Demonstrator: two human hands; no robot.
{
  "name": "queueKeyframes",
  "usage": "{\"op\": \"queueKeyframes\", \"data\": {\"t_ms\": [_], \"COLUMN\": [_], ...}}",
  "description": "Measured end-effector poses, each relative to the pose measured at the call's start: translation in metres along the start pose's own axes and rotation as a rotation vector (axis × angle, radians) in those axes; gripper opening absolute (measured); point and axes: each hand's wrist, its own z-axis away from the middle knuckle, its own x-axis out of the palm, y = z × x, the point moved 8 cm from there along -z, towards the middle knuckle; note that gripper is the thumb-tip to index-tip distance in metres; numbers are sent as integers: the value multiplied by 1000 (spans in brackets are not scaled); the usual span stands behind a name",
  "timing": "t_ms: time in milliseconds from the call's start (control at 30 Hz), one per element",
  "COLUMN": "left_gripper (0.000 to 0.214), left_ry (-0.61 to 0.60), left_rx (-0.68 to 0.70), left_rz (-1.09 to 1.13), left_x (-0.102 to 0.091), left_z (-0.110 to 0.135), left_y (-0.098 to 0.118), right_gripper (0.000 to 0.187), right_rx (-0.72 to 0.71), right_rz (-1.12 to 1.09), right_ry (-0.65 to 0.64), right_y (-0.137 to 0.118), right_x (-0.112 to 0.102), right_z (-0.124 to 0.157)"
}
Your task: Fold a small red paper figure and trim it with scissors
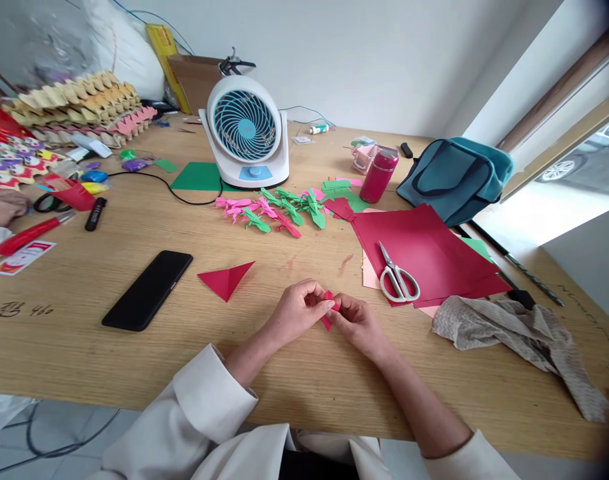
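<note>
Cream sleeves (212,393) are lying nearest the camera, crossing the near edge of the wooden table (59,363). Toward the left, a black phone (147,291) is resting flat. Next, a creased red triangle (227,280) is lying apart from both hands. Farther back, pink and green paper figures (284,207) are lying in a cluster. The left hand (297,310) is pinching a small folded red paper (327,323), thumb and fingers together on it. The right hand (358,325) is gripping the same piece from the other side, so it is sitting between the fingertips. The step in hand seems to be folding or creasing; fingers are hiding the exact fold. Any next crease would probably be calling for a firm, aligned pinch. Rightward, white-handled scissors (398,280) are resting over red sheets (434,243).
</note>
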Motion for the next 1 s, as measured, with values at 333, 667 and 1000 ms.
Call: {"op": "queueKeyframes", "data": {"t_ms": [333,667,1000], "left_gripper": [11,20,21], "left_ry": [-14,38,-77], "left_rx": [22,88,-11], "left_rz": [-1,3,160], "left_x": [3,-4,4], "left_z": [0,0,-4], "left_y": [0,8,-10], "right_gripper": [34,35,34], "right_rx": [-9,-21,-27], "right_rz": [17,102,88], "right_ry": [6,0,7], "right_y": [-5,-4,-9], "right_x": [0,0,0], "right_z": [1,1,2]}}
